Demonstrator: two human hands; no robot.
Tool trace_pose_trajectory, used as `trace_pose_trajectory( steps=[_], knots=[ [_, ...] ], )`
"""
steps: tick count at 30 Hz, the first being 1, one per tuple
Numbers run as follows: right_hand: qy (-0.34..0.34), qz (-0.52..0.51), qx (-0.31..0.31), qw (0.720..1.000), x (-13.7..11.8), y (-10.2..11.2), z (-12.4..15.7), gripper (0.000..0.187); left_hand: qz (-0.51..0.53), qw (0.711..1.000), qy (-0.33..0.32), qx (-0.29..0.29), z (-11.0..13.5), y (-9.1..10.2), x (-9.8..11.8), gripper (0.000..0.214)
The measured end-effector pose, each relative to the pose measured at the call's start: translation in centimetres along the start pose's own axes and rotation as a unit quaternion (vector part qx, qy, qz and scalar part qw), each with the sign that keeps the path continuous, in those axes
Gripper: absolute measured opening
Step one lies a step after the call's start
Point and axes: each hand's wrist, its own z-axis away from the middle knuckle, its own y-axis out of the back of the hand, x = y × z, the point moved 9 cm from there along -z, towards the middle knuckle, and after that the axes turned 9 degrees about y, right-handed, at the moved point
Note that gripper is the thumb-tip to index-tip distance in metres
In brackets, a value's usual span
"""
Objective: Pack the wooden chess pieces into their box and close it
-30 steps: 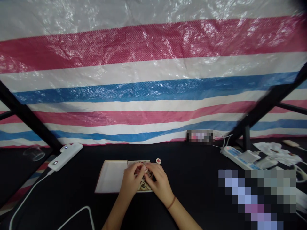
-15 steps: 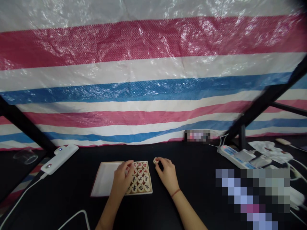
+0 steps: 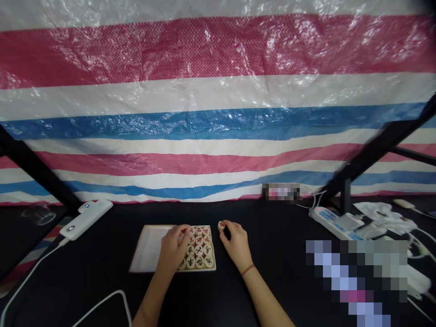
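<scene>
On the black table, a shallow box [image 3: 215,254] is packed with round wooden xiangqi pieces [image 3: 199,250] bearing red and black characters. Its pale lid or empty half [image 3: 148,249] lies to the left. My left hand [image 3: 175,245] covers the left part of the pieces, thumb and forefinger brought together at the back row; whatever is between the fingertips is hidden. Right of the box, my right hand [image 3: 236,240] pinches a single xiangqi piece [image 3: 221,225] with a red mark, between thumb and fingers, apart from the box.
A white device [image 3: 89,220] with a cable stands at the left. To the right are a power strip [image 3: 335,223] with plugs, crumpled white wrapping [image 3: 383,213] and cables. A striped plastic sheet [image 3: 204,163] hangs behind the table. A clear cup [image 3: 39,214] is at far left.
The whole view has tilted slightly, so box and table sit a little higher. Both hands keep nearly the same places, and the right hand still pinches its xiangqi piece.
</scene>
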Motion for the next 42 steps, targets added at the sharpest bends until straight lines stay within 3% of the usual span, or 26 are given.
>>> trace_pose_trajectory(
  steps=[11,21,26,30,32,37,42],
  knots=[
    [-0.026,0.01,-0.019,0.999,0.3,-1.2,-1.5,0.012,-0.04,0.999,0.032,0.015,-0.4,0.6,-0.8,0.028],
    [-0.019,-0.01,-0.011,1.0,0.5,-1.2,-1.4,0.014,-0.185,0.979,0.074,0.038,0.2,0.5,-0.8,0.025],
    [-0.019,0.0,-0.017,1.0,0.7,-1.5,-1.4,0.015,-0.263,0.962,0.051,0.059,0.3,0.0,0.0,0.026],
    [-0.025,0.004,-0.027,0.999,0.8,-1.6,-1.4,0.014,-0.307,0.951,0.023,0.029,0.1,-1.2,0.7,0.03],
    [-0.023,-0.002,-0.014,1.0,0.5,-1.2,-1.4,0.016,-0.317,0.948,0.021,0.017,0.1,-1.5,0.9,0.031],
    [0.002,-0.038,0.086,0.996,-0.8,1.1,-1.3,0.017,-0.303,0.952,0.032,0.011,0.3,-1.5,1.3,0.029],
    [0.029,-0.095,0.091,0.991,-2.5,1.3,-1.0,0.019,-0.245,0.968,0.044,-0.014,0.3,-1.6,1.2,0.023]
  ],
)
